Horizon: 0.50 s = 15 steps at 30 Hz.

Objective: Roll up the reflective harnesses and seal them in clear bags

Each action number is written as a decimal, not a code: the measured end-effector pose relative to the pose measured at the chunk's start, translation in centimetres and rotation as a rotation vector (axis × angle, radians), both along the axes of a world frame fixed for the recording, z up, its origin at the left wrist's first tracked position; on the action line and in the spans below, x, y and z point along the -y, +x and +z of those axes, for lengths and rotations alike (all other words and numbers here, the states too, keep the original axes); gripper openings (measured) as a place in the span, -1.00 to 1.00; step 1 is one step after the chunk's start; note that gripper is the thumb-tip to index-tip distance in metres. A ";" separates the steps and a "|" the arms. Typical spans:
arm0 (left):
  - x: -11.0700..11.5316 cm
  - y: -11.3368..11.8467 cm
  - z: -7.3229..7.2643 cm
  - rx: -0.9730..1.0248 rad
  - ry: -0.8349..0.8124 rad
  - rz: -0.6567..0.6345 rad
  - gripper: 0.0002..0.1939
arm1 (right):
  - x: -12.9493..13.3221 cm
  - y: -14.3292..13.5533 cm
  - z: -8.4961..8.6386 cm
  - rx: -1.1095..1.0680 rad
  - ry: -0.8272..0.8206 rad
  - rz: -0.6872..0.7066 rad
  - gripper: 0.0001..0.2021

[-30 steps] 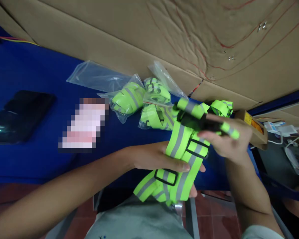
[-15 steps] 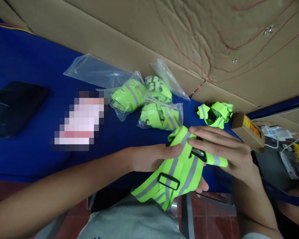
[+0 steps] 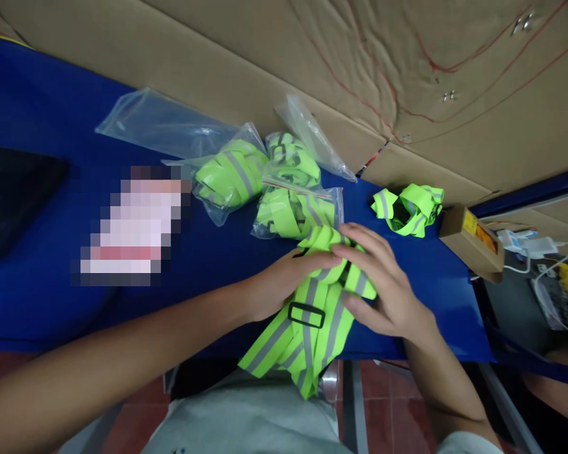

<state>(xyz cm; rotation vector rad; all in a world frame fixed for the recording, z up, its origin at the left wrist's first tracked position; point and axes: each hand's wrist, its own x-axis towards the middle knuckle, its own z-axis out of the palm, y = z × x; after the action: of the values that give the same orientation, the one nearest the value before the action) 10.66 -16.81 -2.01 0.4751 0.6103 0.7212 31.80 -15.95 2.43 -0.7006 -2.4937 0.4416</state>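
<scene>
A folded bundle of neon-yellow reflective strap (image 3: 326, 321) with grey stripes and a black plastic buckle hangs between my hands, over the front edge of the blue table. My left hand (image 3: 284, 284) grips it from the left, thumb across the top folds; its other fingers are hidden behind the strap. My right hand (image 3: 381, 284) is curled over the bundle's right side, fingertips pressing on the folds. The bundle's lower ends dangle loose. Just behind it lie a bagged strap (image 3: 296, 214), a second bagged strap (image 3: 231, 173) and a third bagged strap (image 3: 291, 157).
A loose reflective strap (image 3: 414, 211) lies at the right of the blue table (image 3: 435, 277), beside a small cardboard box (image 3: 473, 243). An empty clear bag (image 3: 161, 126) lies by the cardboard wall (image 3: 246, 63). A black object (image 3: 19, 195) and a blurred-out item (image 3: 132, 221) are on the left.
My right hand has moved left and curled in around the strap, bending its upper part over. The bundle has shifted slightly left, and the black buckle near the right fingers is now covered.
</scene>
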 end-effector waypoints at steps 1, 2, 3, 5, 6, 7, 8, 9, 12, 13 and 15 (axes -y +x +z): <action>0.0 0.0 -0.2 -0.005 -0.021 0.011 -0.48 | -0.1 -0.3 -0.6 0.003 0.012 -0.015 -0.41; -0.1 0.0 -0.3 -0.011 -0.032 0.012 -0.49 | -0.3 -0.5 -1.2 -0.001 0.006 -0.034 -0.43; -0.1 0.0 -0.4 -0.021 -0.036 0.008 -0.49 | -0.5 -0.6 -1.6 -0.010 -0.020 -0.051 -0.43; -0.1 -0.2 -0.4 -0.049 -0.030 -0.009 -0.46 | -0.8 -0.6 -1.9 -0.033 -0.129 -0.075 -0.41; 0.0 -0.2 -0.3 -0.064 -0.020 -0.025 -0.43 | -1.0 -0.4 -1.8 -0.056 -0.202 -0.082 -0.38; 0.0 -0.3 -0.1 -0.069 -0.010 -0.052 -0.42 | -1.1 -0.1 -1.6 -0.096 -0.282 -0.087 -0.35; 0.1 -0.3 0.0 -0.061 -0.001 -0.091 -0.42 | -1.3 0.2 -1.4 -0.152 -0.366 -0.097 -0.31; 0.2 -0.3 0.1 -0.041 0.010 -0.132 -0.43 | -1.5 0.7 -1.2 -0.211 -0.456 -0.116 -0.26; 0.2 -0.4 0.4 0.012 0.066 -0.216 -0.51 | -1.8 1.5 -1.1 -0.315 -0.795 -0.183 -0.30; 0.2 -0.4 0.4 0.006 0.090 -0.222 -0.53 | -1.8 1.5 -1.3 -0.329 -0.913 -0.204 -0.39; 0.0 -0.5 0.2 -0.025 0.128 -0.220 -0.56 | -1.5 1.0 -2.0 -0.385 -1.081 -0.254 -0.55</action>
<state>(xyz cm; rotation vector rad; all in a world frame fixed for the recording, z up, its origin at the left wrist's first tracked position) 10.17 -16.82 -1.80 0.6597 0.5278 0.5474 32.83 -14.41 0.45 -1.1468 -1.6303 1.6734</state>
